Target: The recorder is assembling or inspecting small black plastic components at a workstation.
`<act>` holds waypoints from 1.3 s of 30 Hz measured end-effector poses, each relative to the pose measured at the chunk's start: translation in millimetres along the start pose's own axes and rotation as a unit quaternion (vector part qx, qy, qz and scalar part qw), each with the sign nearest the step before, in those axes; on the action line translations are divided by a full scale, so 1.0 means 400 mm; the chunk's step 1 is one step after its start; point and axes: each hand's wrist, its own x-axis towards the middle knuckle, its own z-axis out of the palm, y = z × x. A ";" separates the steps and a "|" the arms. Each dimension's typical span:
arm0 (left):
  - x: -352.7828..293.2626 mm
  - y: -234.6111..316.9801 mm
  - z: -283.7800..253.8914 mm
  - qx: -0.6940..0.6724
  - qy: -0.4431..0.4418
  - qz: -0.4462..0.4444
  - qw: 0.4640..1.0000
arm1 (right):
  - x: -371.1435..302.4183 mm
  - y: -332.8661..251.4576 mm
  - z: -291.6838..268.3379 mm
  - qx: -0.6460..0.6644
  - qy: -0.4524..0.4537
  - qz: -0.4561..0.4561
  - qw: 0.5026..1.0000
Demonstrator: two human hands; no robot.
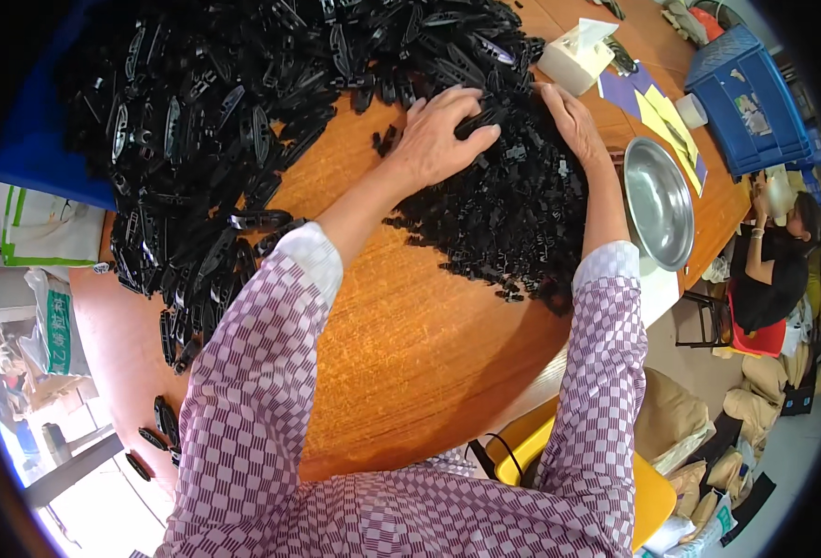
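The small black plastic pieces (513,223) lie in a big loose heap on the brown wooden table (392,344), right in front of the person and between the two arms. The left hand (446,138) is at the top left edge of this heap, with its fingers bent and its thumb held wide apart from them. The right hand (573,126) is at the far right edge, thumb side up, its fingers stretched out and close together. I see nothing held in either one, but I cannot tell if little bits are under the palms. It looks like the step in hand is pushing or gathering the small bits with both hands. A good next move would call for slow, cupped hands, so the bits do not mix with the long black clips (234,121) piled near them at the upper left. Just beside the right arm is a shiny metal bowl (659,205). Past the right hand are a white tissue box (573,63) and some yellow paper (663,121). Farther off are a blue plastic crate (745,102) and another person (764,279) on a red seat (754,332).
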 end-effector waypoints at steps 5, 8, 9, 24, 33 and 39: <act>-0.019 0.012 -0.002 0.017 -0.003 -0.008 1.000 | -0.044 -0.044 0.028 -0.040 -0.016 -0.043 0.998; -0.060 0.029 -0.032 -0.009 -0.018 -0.030 0.999 | -0.075 -0.090 0.066 -0.053 -0.025 -0.050 0.997; -0.082 0.030 -0.035 -0.005 0.001 -0.032 0.999 | -0.088 -0.096 0.081 -0.055 -0.011 -0.067 0.996; -0.377 0.158 -0.235 0.022 0.102 -0.062 0.993 | -0.116 -0.186 0.061 -0.077 0.136 -0.130 0.979; -0.571 0.258 -0.319 -0.138 0.012 -0.219 0.966 | -0.066 0.063 0.037 -0.172 0.120 -0.101 0.973; -0.664 0.309 -0.330 -0.205 0.058 -0.332 0.919 | -0.119 0.016 0.104 -0.033 0.085 -0.118 0.989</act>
